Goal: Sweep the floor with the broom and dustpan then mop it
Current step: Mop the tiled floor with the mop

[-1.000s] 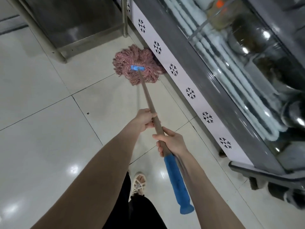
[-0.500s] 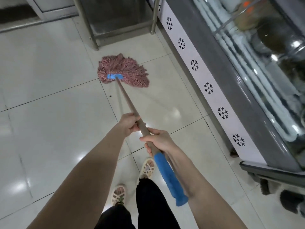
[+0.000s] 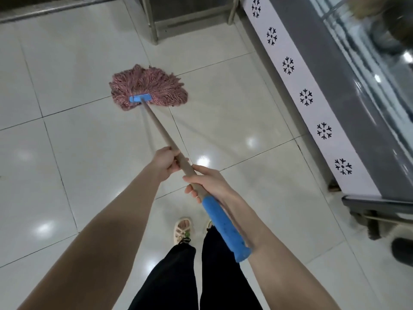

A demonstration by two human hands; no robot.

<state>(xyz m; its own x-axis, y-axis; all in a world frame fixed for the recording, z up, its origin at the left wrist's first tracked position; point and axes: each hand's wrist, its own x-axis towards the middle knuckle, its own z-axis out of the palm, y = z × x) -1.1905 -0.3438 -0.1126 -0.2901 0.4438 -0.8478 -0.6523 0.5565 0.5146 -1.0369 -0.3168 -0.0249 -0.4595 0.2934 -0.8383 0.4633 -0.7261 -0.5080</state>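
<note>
Open tiled floor (image 3: 67, 153) left, display counter (image 3: 335, 74) along right, steel leg (image 3: 153, 30) ahead

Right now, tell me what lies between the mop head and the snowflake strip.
Only bare floor between mop head and snowflake strip, seen in the head view.

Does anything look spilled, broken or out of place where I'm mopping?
Nothing stands out. The mop head lies flat on the tiled floor, the left hand and right hand grip its handle, and no spill or damage shows.
</note>
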